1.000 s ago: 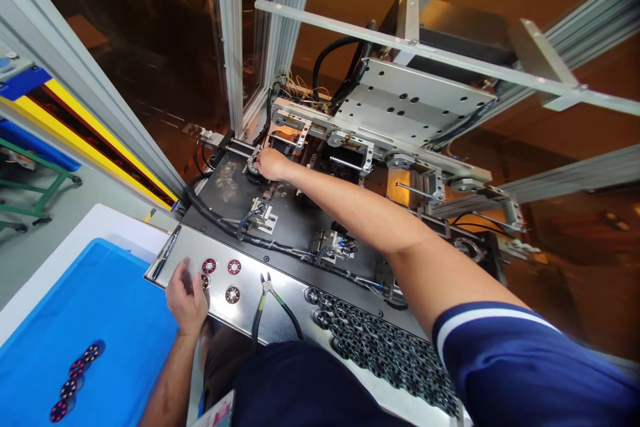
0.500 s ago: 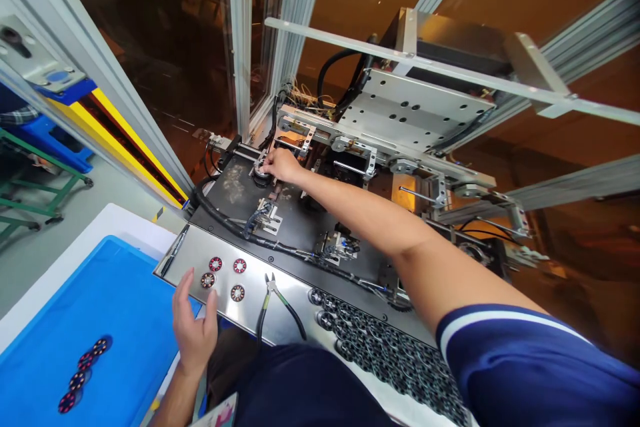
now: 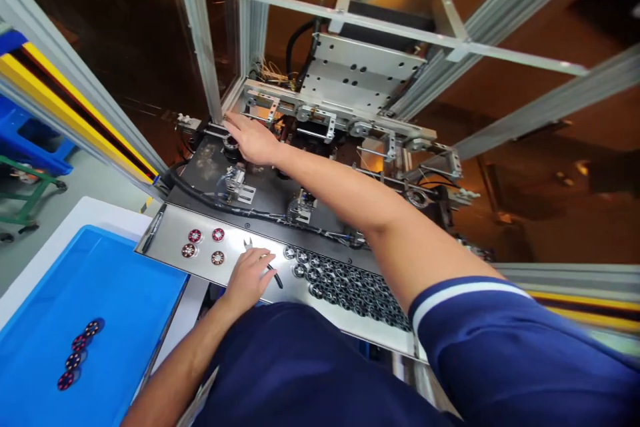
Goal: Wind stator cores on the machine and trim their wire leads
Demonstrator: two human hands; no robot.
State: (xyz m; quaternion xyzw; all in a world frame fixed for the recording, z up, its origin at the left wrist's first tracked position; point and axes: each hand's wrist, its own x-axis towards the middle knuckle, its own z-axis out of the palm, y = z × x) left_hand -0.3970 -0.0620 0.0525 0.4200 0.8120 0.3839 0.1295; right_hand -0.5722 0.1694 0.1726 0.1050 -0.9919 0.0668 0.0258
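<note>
My right hand [image 3: 254, 139] is stretched out over the fixture at the machine's left end, fingers extended. Just beneath them sits a round metal part [image 3: 231, 142] on a dark cylindrical holder; the fingers partly cover it, and whether they touch it I cannot tell. My left hand [image 3: 247, 276] lies over the diagonal cutters [image 3: 277, 279] on the steel ledge, thumb apart from the fingers. The cutter jaws and one dark handle end show around the hand. Left of it lie several small round wound cores [image 3: 218, 235], red and copper-coloured.
Rows of dark ring-shaped parts [image 3: 345, 290] cover the ledge's right side. A pen [image 3: 153, 233] lies at its left end. The blue tray [image 3: 125, 287] at left holds several cores [image 3: 79, 343]. Clamps [image 3: 237, 185], cables and an overhead bar [image 3: 280, 0] surround the work area.
My left hand has moved right from beside the cores onto the cutters. My right hand's pinched fingers have straightened above the fixture. The whole view has shifted.
</note>
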